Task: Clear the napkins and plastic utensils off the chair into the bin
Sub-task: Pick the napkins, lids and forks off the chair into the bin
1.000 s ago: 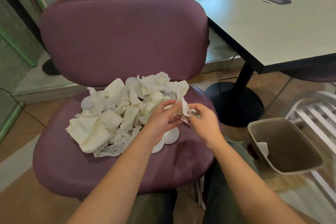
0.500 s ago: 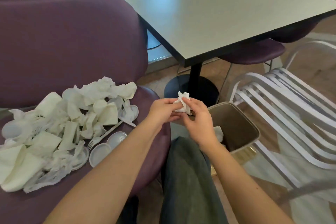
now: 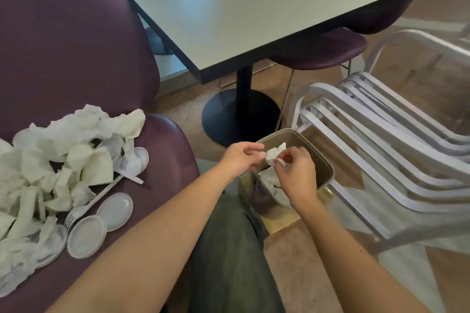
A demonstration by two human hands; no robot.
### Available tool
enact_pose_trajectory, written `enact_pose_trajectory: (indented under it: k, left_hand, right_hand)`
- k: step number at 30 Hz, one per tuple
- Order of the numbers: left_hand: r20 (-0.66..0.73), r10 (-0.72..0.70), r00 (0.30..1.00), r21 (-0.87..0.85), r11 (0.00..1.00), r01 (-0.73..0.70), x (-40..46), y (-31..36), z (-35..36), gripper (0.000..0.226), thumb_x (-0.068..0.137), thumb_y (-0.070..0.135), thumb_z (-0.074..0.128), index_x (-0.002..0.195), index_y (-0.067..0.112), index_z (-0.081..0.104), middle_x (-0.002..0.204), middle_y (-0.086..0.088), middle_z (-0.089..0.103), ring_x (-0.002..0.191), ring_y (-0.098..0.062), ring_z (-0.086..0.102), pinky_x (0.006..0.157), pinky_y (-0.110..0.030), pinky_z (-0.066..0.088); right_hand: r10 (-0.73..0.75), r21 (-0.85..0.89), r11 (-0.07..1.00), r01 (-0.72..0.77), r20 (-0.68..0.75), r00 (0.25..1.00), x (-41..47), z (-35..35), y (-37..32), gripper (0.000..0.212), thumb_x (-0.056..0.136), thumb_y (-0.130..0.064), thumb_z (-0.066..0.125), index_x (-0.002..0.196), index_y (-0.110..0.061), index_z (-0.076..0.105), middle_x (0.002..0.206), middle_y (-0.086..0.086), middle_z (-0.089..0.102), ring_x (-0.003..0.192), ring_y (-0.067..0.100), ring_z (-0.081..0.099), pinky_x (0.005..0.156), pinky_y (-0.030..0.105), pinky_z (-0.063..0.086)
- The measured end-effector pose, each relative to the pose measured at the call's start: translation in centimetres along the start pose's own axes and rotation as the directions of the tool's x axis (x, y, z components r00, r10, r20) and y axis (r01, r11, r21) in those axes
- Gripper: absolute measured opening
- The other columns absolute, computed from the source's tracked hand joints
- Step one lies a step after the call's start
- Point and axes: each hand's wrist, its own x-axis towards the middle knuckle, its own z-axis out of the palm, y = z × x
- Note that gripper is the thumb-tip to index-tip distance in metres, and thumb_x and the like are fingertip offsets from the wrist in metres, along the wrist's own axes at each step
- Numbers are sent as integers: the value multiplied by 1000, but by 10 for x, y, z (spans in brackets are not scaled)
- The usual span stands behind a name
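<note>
While both hands pinch a napkin [image 3: 275,154], it hangs inside the bin [image 3: 326,175] rim.

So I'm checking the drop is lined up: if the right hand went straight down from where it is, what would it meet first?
Probably the napkin already in the bin: the right hand, pinching a crumpled napkin with the left hand, seems to hover over the bin, though depth is uncertain.
</note>
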Motion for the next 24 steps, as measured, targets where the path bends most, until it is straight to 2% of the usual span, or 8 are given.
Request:
enact_pose_trajectory:
  k: [3, 4, 6, 9, 13, 17, 21, 24]
  left_hand:
    - [-79, 22, 997, 106, 994, -14, 8, -9, 1, 29, 92, 21, 65, 121, 16, 64, 97, 0, 64, 89, -13, 63, 75, -23, 54]
    - [-105, 33, 994, 117, 993, -21, 8, -11, 0, 27, 92, 22, 65, 118, 17, 65, 99, -1, 65, 91, -15, 63, 77, -26, 54]
    - [-156, 62, 986, 124, 991, -43, 5, -14, -3, 21, 92, 26, 65, 112, 22, 67, 101, 0, 66, 97, -18, 64, 86, -34, 55]
    - [-229, 112, 967, 124, 989, -86, -5, -16, -14, 9, 93, 30, 61, 101, 31, 66, 95, 6, 66, 93, -18, 65, 90, -42, 54]
    - [-323, 163, 932, 115, 984, -133, -29, -17, -41, 7, 95, 33, 57, 97, 35, 64, 93, 9, 67, 88, -15, 65, 86, -40, 55]
    - [-458, 184, 869, 85, 983, -163, -57, -22, -78, 7, 92, 35, 61, 88, 36, 66, 87, 7, 70, 78, -13, 65, 82, -41, 54]
    - [-558, 141, 818, 82, 990, -115, -89, -40, -122, 7, 90, 33, 63, 84, 33, 67, 86, 10, 69, 85, -18, 67, 86, -43, 55]
    - [-575, 112, 811, 146, 989, -33, -115, -63, -154, 12, 90, 20, 62, 96, 27, 69, 88, 9, 66, 91, -20, 66, 88, -36, 52]
  right_hand:
    - [136, -119, 986, -118, 155, 979, 4, 10, 21, 27, 91, -14, 60, 118, -11, 62, 121, 6, 51, 96, 23, 59, 90, 36, 49]
    - [185, -166, 975, -148, 233, 955, 4, 13, 25, 35, 93, -15, 57, 128, -12, 58, 129, 8, 49, 105, 26, 59, 94, 38, 47]
    - [221, -245, 959, -141, 340, 914, 5, 17, 27, 41, 94, -19, 54, 135, -14, 54, 137, 9, 48, 118, 28, 54, 98, 36, 42]
    - [148, -196, 977, -85, 331, 932, 4, 23, 11, 38, 93, -22, 54, 130, -14, 60, 133, 9, 54, 119, 27, 54, 99, 33, 42]
    - [-47, -51, 997, 64, 288, 956, -4, 36, -36, 30, 93, -18, 57, 122, -14, 66, 122, 8, 61, 111, 25, 59, 99, 41, 47]
    - [-177, 24, 984, 177, 256, 950, -18, 58, -80, 21, 91, -20, 59, 110, -19, 70, 110, 3, 65, 104, 22, 59, 91, 41, 51]
    - [-241, 68, 971, 231, 288, 927, -41, 83, -114, 15, 89, -26, 60, 96, -21, 72, 99, 2, 67, 99, 24, 59, 87, 41, 51]
    - [-280, 59, 959, 277, 340, 898, -60, 103, -133, 13, 90, -27, 61, 94, -19, 72, 98, 2, 68, 100, 24, 58, 88, 41, 50]
